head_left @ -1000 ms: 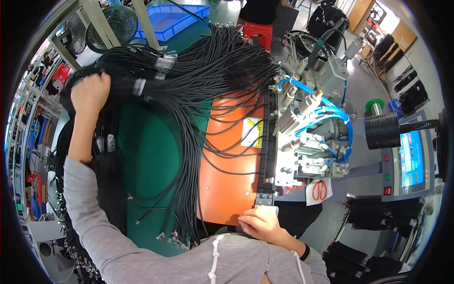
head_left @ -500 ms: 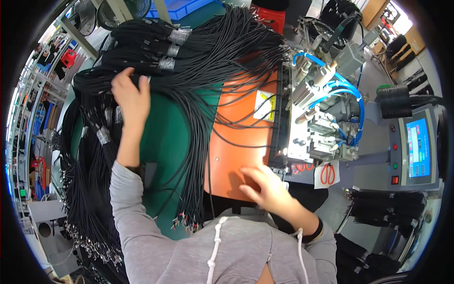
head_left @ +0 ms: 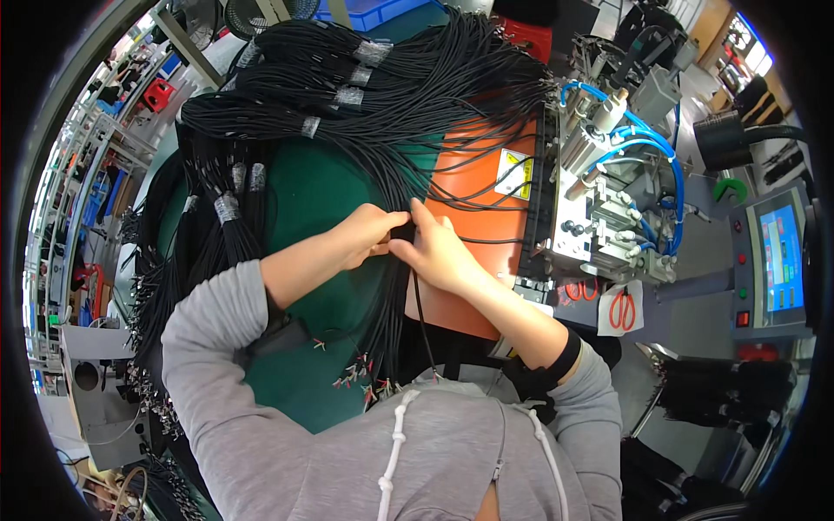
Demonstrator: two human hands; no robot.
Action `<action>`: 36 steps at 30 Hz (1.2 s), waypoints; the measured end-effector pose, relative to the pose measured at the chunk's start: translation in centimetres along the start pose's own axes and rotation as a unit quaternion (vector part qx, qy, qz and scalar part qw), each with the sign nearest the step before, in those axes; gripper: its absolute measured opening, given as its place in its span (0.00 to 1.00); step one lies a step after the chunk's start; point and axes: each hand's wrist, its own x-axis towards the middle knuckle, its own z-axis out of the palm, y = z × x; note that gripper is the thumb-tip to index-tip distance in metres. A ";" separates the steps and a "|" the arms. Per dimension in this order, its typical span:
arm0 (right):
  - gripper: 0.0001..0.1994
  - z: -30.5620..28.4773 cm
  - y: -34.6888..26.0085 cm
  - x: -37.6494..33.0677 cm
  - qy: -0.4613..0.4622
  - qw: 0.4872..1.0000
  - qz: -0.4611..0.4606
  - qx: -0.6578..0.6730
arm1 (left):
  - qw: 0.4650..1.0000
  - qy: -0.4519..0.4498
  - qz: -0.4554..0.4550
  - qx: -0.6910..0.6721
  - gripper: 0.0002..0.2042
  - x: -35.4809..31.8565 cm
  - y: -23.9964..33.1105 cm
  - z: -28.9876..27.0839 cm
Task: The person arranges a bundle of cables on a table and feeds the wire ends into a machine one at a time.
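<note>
A long bundle of thin black cables (head_left: 389, 300) runs down the green table top, its stripped ends with red and white wire tips near my body. My left hand (head_left: 367, 233) is closed round the bundle from the left, fingers curled and partly hidden. From the right, my right hand (head_left: 441, 253) grips the same strands between thumb and fingers, close against the left. Further up, a thick pile of black cables (head_left: 287, 82) lies across the table, bound in places with clear wrap (head_left: 372, 54). One cable (head_left: 491, 240) crosses the orange plate (head_left: 469, 291) toward the machine.
At the right stands a machine with metal cylinders (head_left: 591, 213) and blue air hoses (head_left: 676, 204). A control screen (head_left: 780, 252) is beyond it. Red-handled scissors (head_left: 622, 311) lie on white paper. More tied cables (head_left: 228, 208) hang at the left; a blue tray (head_left: 369, 10) stands behind.
My left hand has come away from the cable pile at the far left, toward the middle. My right hand has moved up and left; both now meet at the cable bundle.
</note>
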 end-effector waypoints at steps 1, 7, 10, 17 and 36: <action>0.38 0.0 0.2 0.0 0.003 1.000 -0.004 -0.001 | 1.000 0.002 0.005 0.001 0.22 0.1 0.5 0.3; 0.39 2.7 3.5 0.4 0.112 0.965 -0.033 0.233 | 0.999 0.038 0.012 -0.025 0.10 -0.6 1.8 2.7; 0.37 2.7 2.9 -0.5 0.138 0.936 -0.025 0.322 | 0.995 0.021 0.029 -0.096 0.09 -1.3 1.8 3.2; 0.31 1.2 1.6 -4.0 0.114 0.811 0.081 0.568 | 0.968 -0.118 0.029 -0.220 0.08 -2.3 4.0 1.4; 0.24 -8.3 8.6 -18.4 0.005 0.722 0.042 0.690 | 0.486 -0.056 0.798 0.352 0.22 -2.9 2.9 16.0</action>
